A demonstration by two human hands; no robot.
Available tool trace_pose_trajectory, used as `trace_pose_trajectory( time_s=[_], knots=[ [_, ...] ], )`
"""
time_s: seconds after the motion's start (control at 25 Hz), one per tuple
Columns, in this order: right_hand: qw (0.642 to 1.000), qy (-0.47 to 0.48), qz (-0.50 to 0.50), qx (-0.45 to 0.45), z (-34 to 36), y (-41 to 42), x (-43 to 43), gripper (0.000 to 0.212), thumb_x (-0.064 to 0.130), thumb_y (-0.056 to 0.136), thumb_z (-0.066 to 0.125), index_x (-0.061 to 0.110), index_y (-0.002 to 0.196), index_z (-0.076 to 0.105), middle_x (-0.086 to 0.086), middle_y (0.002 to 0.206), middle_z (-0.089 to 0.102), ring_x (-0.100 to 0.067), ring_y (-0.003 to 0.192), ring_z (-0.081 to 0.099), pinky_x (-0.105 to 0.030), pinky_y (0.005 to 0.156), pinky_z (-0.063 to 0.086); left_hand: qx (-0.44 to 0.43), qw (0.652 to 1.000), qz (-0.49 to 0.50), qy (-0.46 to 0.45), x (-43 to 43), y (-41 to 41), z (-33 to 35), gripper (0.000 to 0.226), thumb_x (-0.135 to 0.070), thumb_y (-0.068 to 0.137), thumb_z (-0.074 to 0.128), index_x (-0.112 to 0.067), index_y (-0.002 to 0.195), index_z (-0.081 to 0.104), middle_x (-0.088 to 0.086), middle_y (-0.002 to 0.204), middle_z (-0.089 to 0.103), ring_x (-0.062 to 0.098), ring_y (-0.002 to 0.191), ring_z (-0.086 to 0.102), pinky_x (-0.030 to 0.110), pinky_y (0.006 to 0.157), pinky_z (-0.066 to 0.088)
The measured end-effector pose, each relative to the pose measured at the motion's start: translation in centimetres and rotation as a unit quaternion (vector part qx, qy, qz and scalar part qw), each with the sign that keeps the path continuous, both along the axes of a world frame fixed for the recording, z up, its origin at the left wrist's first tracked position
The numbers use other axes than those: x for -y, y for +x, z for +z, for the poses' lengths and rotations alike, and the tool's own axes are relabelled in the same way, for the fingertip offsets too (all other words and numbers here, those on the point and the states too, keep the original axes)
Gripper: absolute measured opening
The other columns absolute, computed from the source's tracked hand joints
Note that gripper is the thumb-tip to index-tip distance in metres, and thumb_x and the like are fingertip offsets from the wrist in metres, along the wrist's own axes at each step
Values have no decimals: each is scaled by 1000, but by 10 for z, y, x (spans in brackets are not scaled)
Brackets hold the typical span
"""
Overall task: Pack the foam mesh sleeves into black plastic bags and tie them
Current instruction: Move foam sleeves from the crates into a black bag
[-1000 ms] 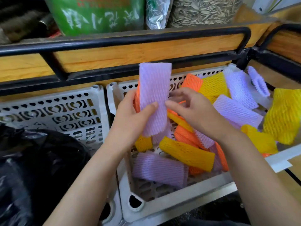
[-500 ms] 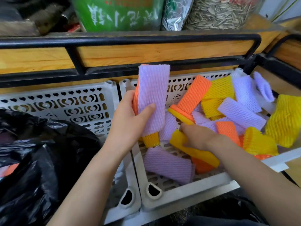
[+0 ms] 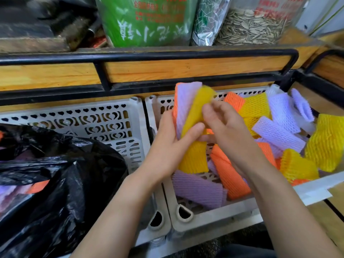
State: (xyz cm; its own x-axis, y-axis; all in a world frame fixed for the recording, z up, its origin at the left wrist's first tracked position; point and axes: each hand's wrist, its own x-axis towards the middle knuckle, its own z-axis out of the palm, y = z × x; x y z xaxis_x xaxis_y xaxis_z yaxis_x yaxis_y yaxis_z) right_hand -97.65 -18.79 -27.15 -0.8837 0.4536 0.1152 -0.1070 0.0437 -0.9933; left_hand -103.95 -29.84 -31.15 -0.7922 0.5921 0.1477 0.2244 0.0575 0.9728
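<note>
My left hand grips an upright stack of foam mesh sleeves: orange at the back, purple, and a yellow sleeve on the front. My right hand pinches that yellow sleeve against the stack. Both hands are above the right white crate, which holds several loose purple, yellow and orange sleeves. An open black plastic bag lies at the lower left, with purple and orange sleeves showing inside it.
A second white perforated crate stands to the left, partly covered by the bag. Behind the crates runs a wooden shelf with a black metal rail, carrying a green bag and sunflower seeds. Another wooden shelf edges in at the right.
My right hand reached down into the crate, picked up a yellow sleeve and brought it up onto the front of the stack held in my left hand.
</note>
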Motion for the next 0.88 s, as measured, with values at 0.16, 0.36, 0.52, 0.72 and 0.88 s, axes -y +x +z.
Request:
trace_pose_trajectory(
  time_s=[0.16,0.36,0.52,0.72,0.88],
  knots=[
    [998,-30,53,-2,4,7,-9,24,35,92,42,22,108,55,0,103,66,-11,84,68,-25,68,57,-53,994,90,14,2,-3,5,38,-28,82,71,-28,110,45,-14,102,57,-1,93,57,21,78,48],
    [949,280,31,141,-42,-3,-44,23,16,91,58,17,114,57,8,96,62,-12,89,63,-28,81,52,-72,989,128,3,15,-13,8,31,-28,87,64,-26,111,46,-16,98,55,-3,89,55,20,76,48],
    [800,421,243,353,-86,-14,-66,49,22,85,68,13,128,46,-1,118,56,-18,105,56,-34,92,47,-52,991,121,14,18,-17,8,30,-28,88,63,-28,111,44,-16,100,55,-1,92,56,24,78,50],
    [673,431,326,505,-106,-19,-65,72,25,82,71,7,139,31,-4,118,52,-16,101,50,-23,78,39,-13,992,126,8,16,-20,1,30,-28,87,64,-28,109,44,-21,94,52,-7,86,52,12,71,44],
    [652,449,350,502,-112,-14,-48,63,30,83,70,8,135,40,-6,129,51,-16,107,52,-22,80,40,5,993,120,16,16,-23,0,30,-29,87,64,-31,108,42,-23,94,50,-7,86,50,12,70,42]
  ],
)
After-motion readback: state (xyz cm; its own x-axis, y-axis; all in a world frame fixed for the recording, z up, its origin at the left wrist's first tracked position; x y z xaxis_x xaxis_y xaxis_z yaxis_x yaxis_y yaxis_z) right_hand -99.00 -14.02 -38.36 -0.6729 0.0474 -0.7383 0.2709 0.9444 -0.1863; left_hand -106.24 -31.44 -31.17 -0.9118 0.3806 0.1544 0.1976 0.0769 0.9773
